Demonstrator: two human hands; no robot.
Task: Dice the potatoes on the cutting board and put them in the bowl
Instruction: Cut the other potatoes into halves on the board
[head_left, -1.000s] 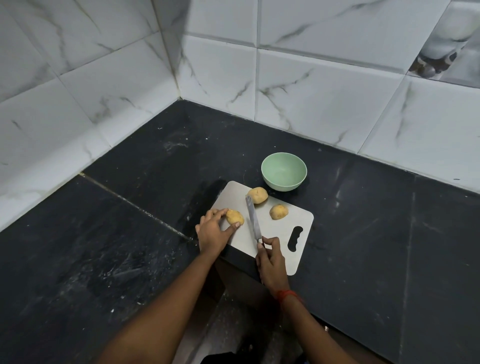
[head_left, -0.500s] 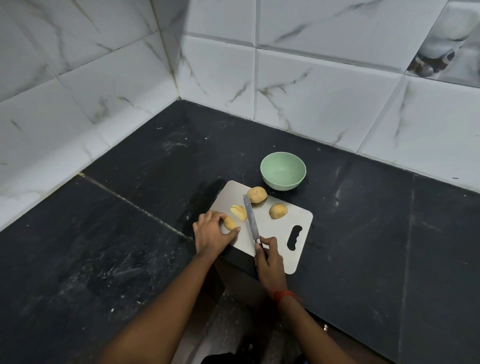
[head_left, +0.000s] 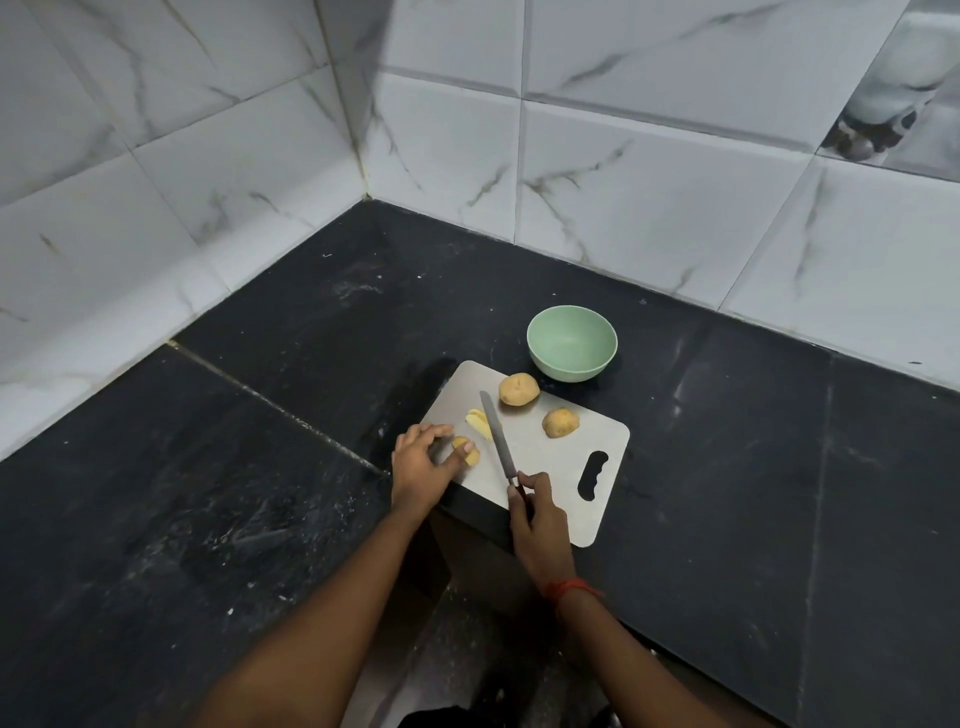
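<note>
A grey cutting board (head_left: 550, 467) lies on the black counter. Two whole potatoes sit at its far side, one (head_left: 518, 389) close to the bowl and one (head_left: 560, 422) to the right. My left hand (head_left: 421, 464) pinches a potato half (head_left: 467, 451) at the board's left edge. A cut-off piece (head_left: 479, 422) lies flesh up just beyond it, left of the blade. My right hand (head_left: 537, 519) grips the handle of a knife (head_left: 497, 436), whose blade points away across the board. A pale green bowl (head_left: 572, 343) stands empty behind the board.
White marble-look tiled walls meet in a corner behind the black counter (head_left: 260, 493). The counter's front edge runs under the board's near corner, which overhangs it slightly.
One second ago the left potato was whole under my left hand. It now lies in two pieces, one held, one beside the blade. The knife has shifted slightly right.
</note>
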